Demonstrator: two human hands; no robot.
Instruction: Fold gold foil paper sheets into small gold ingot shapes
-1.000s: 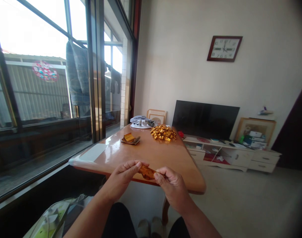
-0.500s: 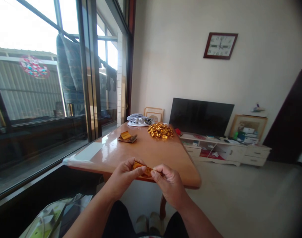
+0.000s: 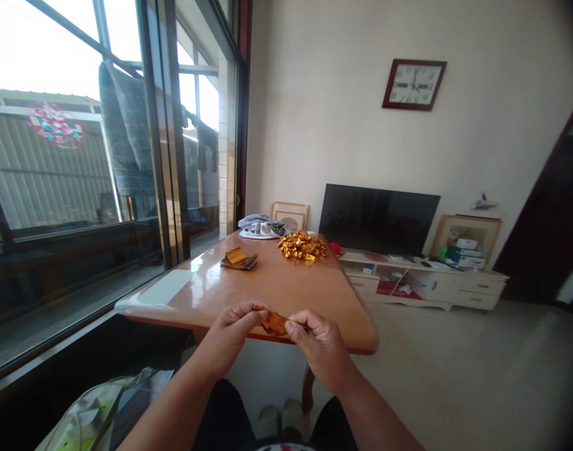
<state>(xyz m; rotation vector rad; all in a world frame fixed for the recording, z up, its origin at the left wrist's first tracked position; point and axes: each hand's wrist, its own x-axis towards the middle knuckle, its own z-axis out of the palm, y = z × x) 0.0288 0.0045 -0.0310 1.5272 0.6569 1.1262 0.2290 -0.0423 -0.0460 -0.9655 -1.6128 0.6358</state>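
Note:
Between my two hands is a piece of gold foil paper [image 3: 274, 324], partly folded, held just above the table's near edge. My left hand [image 3: 234, 329] pinches its left end between thumb and fingers. At the right end, the thumb and fingers of my right hand [image 3: 317, 341] are closed on it. Farther off on the wooden table [image 3: 249, 294] lies a fanned stack of gold paper sheets [image 3: 239, 258]. A heap of shiny folded gold foil pieces [image 3: 301, 246] sits beyond it to the right.
Folded cloth [image 3: 261, 225] lies at the table's far end. A white sheet [image 3: 167, 287] rests at its left edge, beside the window. Past the table stand a television [image 3: 378, 216] and a low white cabinet [image 3: 437, 288]. A bag [image 3: 96, 407] is at lower left.
The left thumb has shifted left along the foil paper, uncovering more of its middle. My right hand keeps its grip. The whole view has turned slightly.

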